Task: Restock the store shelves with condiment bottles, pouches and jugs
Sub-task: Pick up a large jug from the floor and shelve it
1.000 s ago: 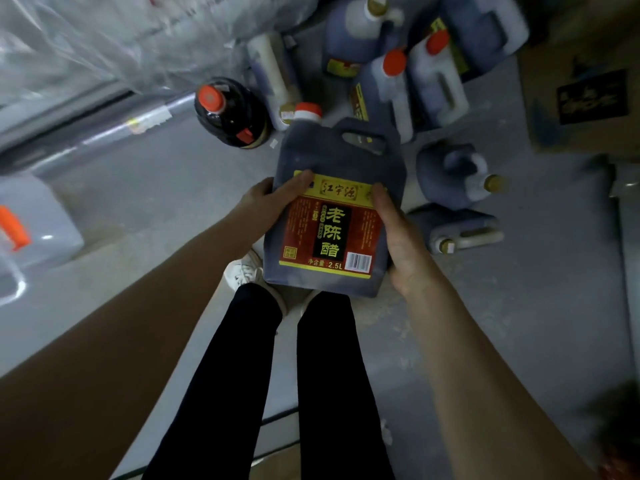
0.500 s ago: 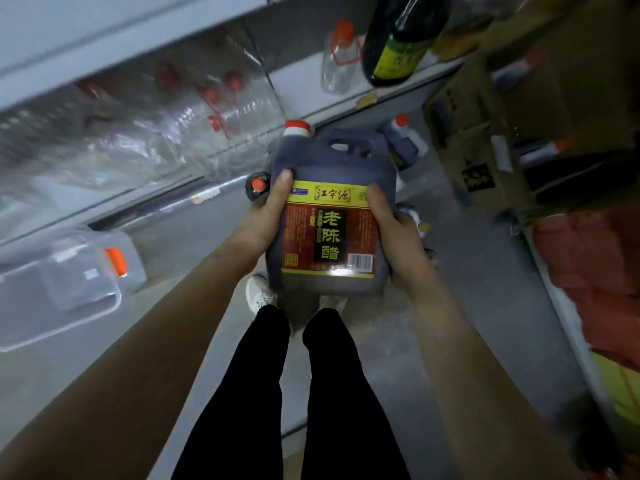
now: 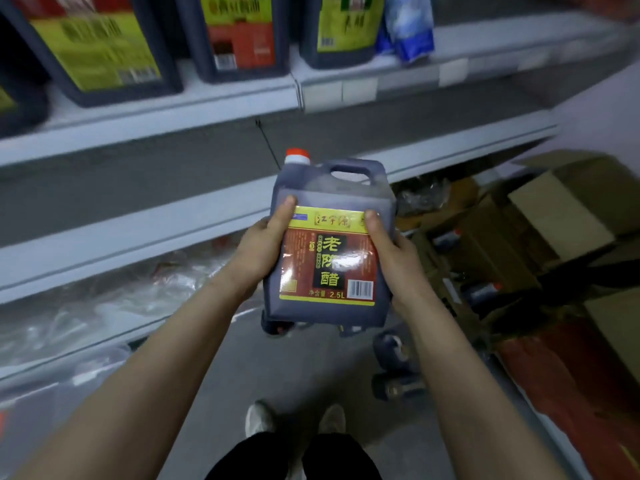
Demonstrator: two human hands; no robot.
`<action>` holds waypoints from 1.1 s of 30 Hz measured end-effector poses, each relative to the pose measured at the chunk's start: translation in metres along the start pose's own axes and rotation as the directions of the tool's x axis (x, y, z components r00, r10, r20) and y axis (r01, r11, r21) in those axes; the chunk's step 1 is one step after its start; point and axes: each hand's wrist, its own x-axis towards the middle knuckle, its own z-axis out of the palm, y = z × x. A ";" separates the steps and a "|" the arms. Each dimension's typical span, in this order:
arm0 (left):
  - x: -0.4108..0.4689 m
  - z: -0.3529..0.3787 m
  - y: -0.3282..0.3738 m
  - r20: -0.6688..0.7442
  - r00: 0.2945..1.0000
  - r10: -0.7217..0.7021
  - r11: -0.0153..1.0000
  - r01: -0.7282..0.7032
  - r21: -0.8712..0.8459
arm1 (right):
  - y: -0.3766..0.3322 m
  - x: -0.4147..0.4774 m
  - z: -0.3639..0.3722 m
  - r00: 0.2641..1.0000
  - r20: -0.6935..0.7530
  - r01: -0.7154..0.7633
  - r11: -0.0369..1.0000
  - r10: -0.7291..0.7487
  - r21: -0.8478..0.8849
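Vinegar jug: a dark jug [image 3: 329, 188] is being held in the air in front of the shelving, near the middle of the view. It is standing roughly upright, with its red-and-yellow label [image 3: 329, 268] facing the person.
Cap and handle: an orange cap [image 3: 298, 155] is sitting at the jug's 11 o'clock corner, and the moulded handle [image 3: 349, 166] is lying at its 12 to 1 o'clock.
Left hand: the left hand [image 3: 259, 251] is gripping the jug's 9 o'clock side, its thumb [image 3: 285, 209] pressing on the front at the label's upper left corner.
Right hand: the right hand [image 3: 398, 261] is gripping the 3 o'clock side, its thumb [image 3: 374, 225] pressing on the label's upper right corner.
Jug against fingers: the body is sitting between the two palms, with both thumbs on the front. The remaining fingers are reaching behind the jug, out of sight.
Upper shelf: a white shelf [image 3: 207, 105] at 12 o'clock is carrying shelved jugs [image 3: 239, 32] with yellow and red labels, and a blue pouch [image 3: 408, 26] at 1 o'clock.
Lower shelf: a white board [image 3: 138, 230] is running behind the held jug, from 9 to 2 o'clock.
Floor: floor jugs [image 3: 394, 348] are lying at 5 o'clock, cardboard boxes [image 3: 554, 216] are standing at 3 o'clock, and the person's shoes [image 3: 258, 419] are showing at 6 o'clock.
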 end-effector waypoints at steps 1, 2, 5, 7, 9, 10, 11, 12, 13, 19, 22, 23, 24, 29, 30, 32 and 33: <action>-0.002 -0.005 0.016 -0.004 0.999 0.035 0.999 -0.035 0.008 | -0.016 -0.002 0.001 0.999 0.003 0.038 0.999 -0.038 0.004; -0.005 -0.009 0.032 -0.007 0.998 0.069 0.998 -0.069 0.011 | -0.031 -0.004 0.002 0.998 0.000 0.070 0.997 -0.070 0.013; -0.013 -0.021 0.076 -0.033 0.989 0.147 0.989 -0.146 0.030 | -0.075 -0.014 0.003 0.988 -0.026 0.149 0.989 -0.149 -0.003; -0.019 -0.028 0.102 -0.043 0.978 0.202 0.978 -0.199 0.062 | -0.099 -0.020 0.003 0.974 -0.046 0.219 0.975 -0.220 -0.030; -0.026 -0.033 0.124 -0.056 0.965 0.256 0.965 -0.252 0.069 | -0.121 -0.026 0.001 0.959 -0.062 0.273 0.960 -0.276 -0.060; -0.029 -0.035 0.134 -0.053 0.958 0.283 0.958 -0.279 0.067 | -0.130 -0.029 0.001 0.954 -0.056 0.291 0.954 -0.295 -0.068; -0.034 -0.038 0.144 -0.046 0.951 0.306 0.951 -0.304 0.059 | -0.141 -0.032 0.001 0.948 -0.049 0.310 0.949 -0.313 -0.063; -0.038 -0.041 0.154 -0.037 0.946 0.323 0.946 -0.321 0.051 | -0.151 -0.036 0.001 0.943 -0.036 0.328 0.943 -0.330 -0.053; -0.042 -0.043 0.161 -0.029 0.943 0.333 0.943 -0.332 0.042 | -0.159 -0.039 0.001 0.938 -0.022 0.344 0.938 -0.345 -0.043; -0.066 -0.064 0.200 0.005 0.888 0.460 0.886 -0.459 0.061 | -0.200 -0.058 0.007 0.884 0.014 0.467 0.884 -0.467 0.010; -0.077 -0.075 0.218 -0.015 0.855 0.518 0.853 -0.515 0.086 | -0.219 -0.065 0.014 0.852 0.016 0.523 0.852 -0.523 0.026; -0.081 -0.078 0.224 -0.032 0.845 0.534 0.843 -0.529 0.100 | -0.225 -0.067 0.016 0.843 0.017 0.538 0.843 -0.538 0.027; -0.083 -0.081 0.230 -0.047 0.837 0.546 0.835 -0.538 0.120 | -0.231 -0.068 0.018 0.832 0.016 0.554 0.832 -0.554 0.029; -0.087 -0.088 0.257 -0.101 0.802 0.589 0.802 -0.566 0.190 | -0.258 -0.059 0.019 0.791 0.014 0.609 0.789 -0.612 0.078; -0.086 -0.087 0.262 -0.105 0.793 0.600 0.795 -0.574 0.197 | -0.262 -0.055 0.018 0.783 0.019 0.619 0.781 -0.622 0.088; -0.082 -0.082 0.272 -0.117 0.778 0.618 0.782 -0.592 0.193 | -0.271 -0.044 0.013 0.772 0.038 0.629 0.770 -0.635 0.108; -0.079 -0.080 0.277 -0.123 0.772 0.624 0.778 -0.600 0.184 | -0.277 -0.038 0.011 0.768 0.046 0.631 0.767 -0.639 0.116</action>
